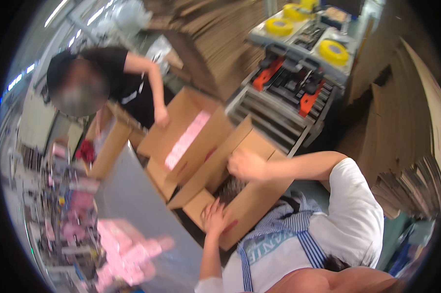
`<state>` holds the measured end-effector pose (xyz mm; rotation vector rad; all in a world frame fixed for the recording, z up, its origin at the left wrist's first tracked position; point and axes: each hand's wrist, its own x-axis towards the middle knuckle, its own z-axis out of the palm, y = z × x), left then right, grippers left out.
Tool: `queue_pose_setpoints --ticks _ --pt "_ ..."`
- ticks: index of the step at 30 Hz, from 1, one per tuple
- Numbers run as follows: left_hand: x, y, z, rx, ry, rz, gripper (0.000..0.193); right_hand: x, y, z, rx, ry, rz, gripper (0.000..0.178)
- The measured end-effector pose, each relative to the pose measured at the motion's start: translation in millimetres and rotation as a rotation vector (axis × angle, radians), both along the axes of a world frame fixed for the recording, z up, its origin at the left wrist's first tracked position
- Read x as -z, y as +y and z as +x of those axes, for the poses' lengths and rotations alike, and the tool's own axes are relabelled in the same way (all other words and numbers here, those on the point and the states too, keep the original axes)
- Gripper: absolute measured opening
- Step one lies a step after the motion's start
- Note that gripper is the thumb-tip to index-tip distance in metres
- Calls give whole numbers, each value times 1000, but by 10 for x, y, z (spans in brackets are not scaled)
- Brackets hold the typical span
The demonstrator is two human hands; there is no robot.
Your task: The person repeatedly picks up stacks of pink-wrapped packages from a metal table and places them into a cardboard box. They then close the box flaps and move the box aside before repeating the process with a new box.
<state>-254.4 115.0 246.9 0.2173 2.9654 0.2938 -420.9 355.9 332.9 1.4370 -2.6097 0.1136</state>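
Note:
An open cardboard box (252, 202) stands directly in front of me with its flaps raised. Its inside is partly hidden, but some dark, brownish contents (231, 188) show between my hands. My left hand (215, 216) lies on the box's near-left flap with its fingers spread. Over the right part of the opening, my right hand (247, 164) is bent with the fingers curled down beside a flap. What those fingers hold, if anything, is hidden. A second open box (201, 132) touches mine on the far side, with a row of pink packets (187, 140) inside.
Across from me a co-worker in black has a hand (161, 117) at the second box; another carton (110, 146) stands beside them. Pink packets (128, 251) lie on a metal table (128, 190). A tape machine (291, 83) stands far right, flattened cardboard stacks (410, 132) at right.

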Motion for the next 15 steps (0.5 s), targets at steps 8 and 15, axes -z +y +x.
queue_pose_setpoints --ticks 8,15 --pt "-68 388 24 -56 506 -148 46 577 429 248 -110 -77 -272 19" --pt "154 -399 227 -630 94 -61 70 1148 822 -528 774 -653 -855 26"
